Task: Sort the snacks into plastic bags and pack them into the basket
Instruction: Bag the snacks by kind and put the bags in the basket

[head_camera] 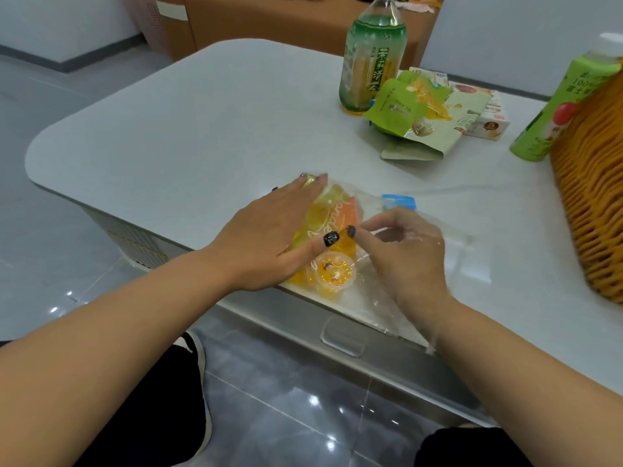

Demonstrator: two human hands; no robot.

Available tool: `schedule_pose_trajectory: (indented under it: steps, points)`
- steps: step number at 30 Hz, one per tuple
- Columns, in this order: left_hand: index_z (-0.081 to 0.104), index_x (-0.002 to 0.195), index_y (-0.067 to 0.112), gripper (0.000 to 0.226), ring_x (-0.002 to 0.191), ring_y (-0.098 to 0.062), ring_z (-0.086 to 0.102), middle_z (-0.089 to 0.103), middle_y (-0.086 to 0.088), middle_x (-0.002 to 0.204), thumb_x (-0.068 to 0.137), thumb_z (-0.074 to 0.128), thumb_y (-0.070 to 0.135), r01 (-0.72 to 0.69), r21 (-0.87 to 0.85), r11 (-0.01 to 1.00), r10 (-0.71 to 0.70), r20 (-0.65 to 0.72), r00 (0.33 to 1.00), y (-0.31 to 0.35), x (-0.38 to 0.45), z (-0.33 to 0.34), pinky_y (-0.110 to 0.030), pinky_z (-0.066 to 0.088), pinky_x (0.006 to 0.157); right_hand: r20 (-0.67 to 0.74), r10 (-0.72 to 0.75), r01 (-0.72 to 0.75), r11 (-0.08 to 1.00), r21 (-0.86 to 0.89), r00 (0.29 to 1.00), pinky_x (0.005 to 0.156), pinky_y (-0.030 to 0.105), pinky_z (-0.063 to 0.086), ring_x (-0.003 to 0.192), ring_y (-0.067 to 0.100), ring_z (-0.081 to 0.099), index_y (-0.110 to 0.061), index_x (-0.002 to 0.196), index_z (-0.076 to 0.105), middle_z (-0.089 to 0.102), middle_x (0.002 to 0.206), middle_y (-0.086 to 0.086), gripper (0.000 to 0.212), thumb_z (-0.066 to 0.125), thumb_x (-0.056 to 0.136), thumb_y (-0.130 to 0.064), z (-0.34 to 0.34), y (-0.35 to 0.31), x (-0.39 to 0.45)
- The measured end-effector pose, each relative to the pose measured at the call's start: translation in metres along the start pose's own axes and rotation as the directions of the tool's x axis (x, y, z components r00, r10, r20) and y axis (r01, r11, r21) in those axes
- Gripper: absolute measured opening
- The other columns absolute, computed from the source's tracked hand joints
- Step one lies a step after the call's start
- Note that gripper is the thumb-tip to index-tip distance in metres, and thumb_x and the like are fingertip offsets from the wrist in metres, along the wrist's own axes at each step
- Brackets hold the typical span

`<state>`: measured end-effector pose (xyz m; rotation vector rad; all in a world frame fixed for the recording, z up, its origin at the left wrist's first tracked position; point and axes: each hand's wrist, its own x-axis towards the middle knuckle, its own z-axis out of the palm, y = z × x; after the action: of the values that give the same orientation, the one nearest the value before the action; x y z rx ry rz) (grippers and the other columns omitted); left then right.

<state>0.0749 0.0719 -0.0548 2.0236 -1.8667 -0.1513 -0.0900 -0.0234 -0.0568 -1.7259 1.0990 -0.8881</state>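
A clear plastic bag [371, 291] lies at the table's near edge with several yellow and orange jelly cups [335, 271] inside it. My left hand [269, 237] lies flat with straight fingers on the bag's left part, pressing the cups. My right hand [408, 254] sits under the clear film, its thumb and forefinger pinching the bag near the cups. The bag's blue slider [397, 201] shows just beyond my right hand. An orange woven basket [593, 197] stands at the right edge.
A green tea bottle [371, 59] stands at the back of the white table [202, 123]. Green snack packets [414, 116] and a small carton [488, 123] lie beside it. A green juice bottle [559, 106] stands against the basket. My knees and a shoe are below the table edge.
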Motion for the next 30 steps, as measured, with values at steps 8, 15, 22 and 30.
schedule_pose_trajectory:
  steps: [8,15,22,30]
  points:
    - [0.013,0.149,-0.005,0.083,0.150,-0.037,0.009,0.011,-0.029,0.158,0.093,0.045,0.048,-0.283,0.189,0.940,0.328,-0.278,0.903,0.013,-0.021,0.009,-0.059,0.010,0.119,0.298,-0.201,0.270,0.939,-0.214,0.933,0.075,0.003,0.036,0.081,-0.002,0.052,-0.018,0.104,0.071,0.061,0.102,-0.002,0.021,0.059,0.090,-0.008,-0.011,0.014,-0.005]
    - [0.019,0.149,0.000,0.088,0.146,-0.039,0.024,0.022,-0.021,0.157,0.089,0.060,0.050,-0.388,0.383,0.838,0.481,-0.185,0.857,0.038,-0.027,0.045,-0.067,0.026,0.110,0.224,-0.120,0.159,0.973,-0.165,0.967,0.075,0.014,0.048,0.078,0.008,0.065,-0.021,0.077,0.072,0.068,0.082,-0.008,0.035,0.054,0.081,0.010,-0.046,0.009,-0.002]
    - [0.032,0.148,0.023,0.047,0.137,-0.050,0.035,0.041,-0.018,0.150,0.102,0.042,0.030,-0.350,0.447,0.823,0.485,-0.234,0.842,0.049,-0.016,0.057,-0.075,0.029,0.099,0.213,-0.012,0.034,0.994,-0.103,0.977,0.074,0.035,0.059,0.062,0.010,0.069,-0.011,0.078,0.074,0.070,0.073,-0.003,0.030,0.051,0.079,0.008,-0.067,0.003,0.001]
    - [0.038,0.142,0.032,0.040,0.143,-0.015,0.035,0.042,0.013,0.149,0.105,0.028,0.041,-0.232,-0.216,0.948,0.157,-0.315,0.936,0.068,-0.012,0.033,-0.065,0.012,0.117,0.215,0.036,-0.054,0.996,0.076,0.976,0.060,0.026,0.056,0.065,0.017,0.067,-0.005,0.083,0.072,0.072,0.084,0.011,0.030,0.046,0.084,0.009,-0.092,-0.013,0.005]
